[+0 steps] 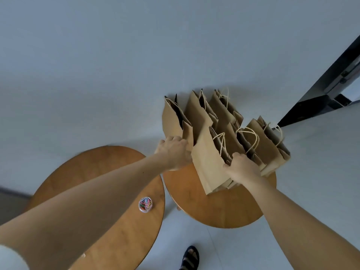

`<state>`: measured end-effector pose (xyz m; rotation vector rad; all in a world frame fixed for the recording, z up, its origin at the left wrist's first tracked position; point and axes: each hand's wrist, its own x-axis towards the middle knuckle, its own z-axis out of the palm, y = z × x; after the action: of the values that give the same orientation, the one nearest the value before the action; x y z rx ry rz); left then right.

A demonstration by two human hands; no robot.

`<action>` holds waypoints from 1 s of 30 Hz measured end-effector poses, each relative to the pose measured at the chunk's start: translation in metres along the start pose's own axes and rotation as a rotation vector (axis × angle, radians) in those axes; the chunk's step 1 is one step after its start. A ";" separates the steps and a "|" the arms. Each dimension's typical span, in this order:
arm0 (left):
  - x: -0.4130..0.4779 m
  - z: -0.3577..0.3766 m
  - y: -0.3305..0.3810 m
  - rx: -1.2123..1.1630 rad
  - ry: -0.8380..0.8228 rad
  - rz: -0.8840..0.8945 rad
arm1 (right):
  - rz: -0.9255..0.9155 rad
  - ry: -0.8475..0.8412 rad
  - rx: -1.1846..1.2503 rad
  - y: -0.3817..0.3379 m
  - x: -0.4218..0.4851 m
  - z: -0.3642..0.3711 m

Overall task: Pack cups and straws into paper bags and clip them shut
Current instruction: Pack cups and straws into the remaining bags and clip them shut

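Observation:
Several brown paper bags with twine handles stand upright and crowded on a small round wooden table. My left hand grips the near edge of the leftmost bag. My right hand grips the top edge of the front bag in the middle of the group. Most bags gape open at the top; their insides are dark and I see no cups or straws. A small clear tub of coloured paper clips sits on the larger round table at the left.
The larger round wooden table stands close beside the small one, with a narrow gap between them. Pale floor lies all around. A dark door frame runs along the right. My sandalled foot is below the small table.

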<state>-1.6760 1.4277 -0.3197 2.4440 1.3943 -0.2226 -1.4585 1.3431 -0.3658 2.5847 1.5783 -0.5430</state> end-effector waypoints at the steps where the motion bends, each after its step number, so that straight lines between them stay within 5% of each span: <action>1: 0.002 0.004 -0.001 -0.002 -0.010 -0.017 | -0.016 0.015 -0.011 0.001 0.007 0.004; 15: -0.015 -0.002 -0.029 -0.075 0.019 -0.071 | -0.161 0.053 -0.084 -0.050 -0.003 -0.017; 30: -0.178 -0.029 -0.211 -0.153 0.101 -0.293 | -0.491 -0.002 -0.079 -0.292 -0.124 -0.010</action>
<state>-1.9490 1.3941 -0.2825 2.1485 1.7440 -0.0560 -1.7615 1.3785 -0.2786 2.1315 2.1932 -0.4952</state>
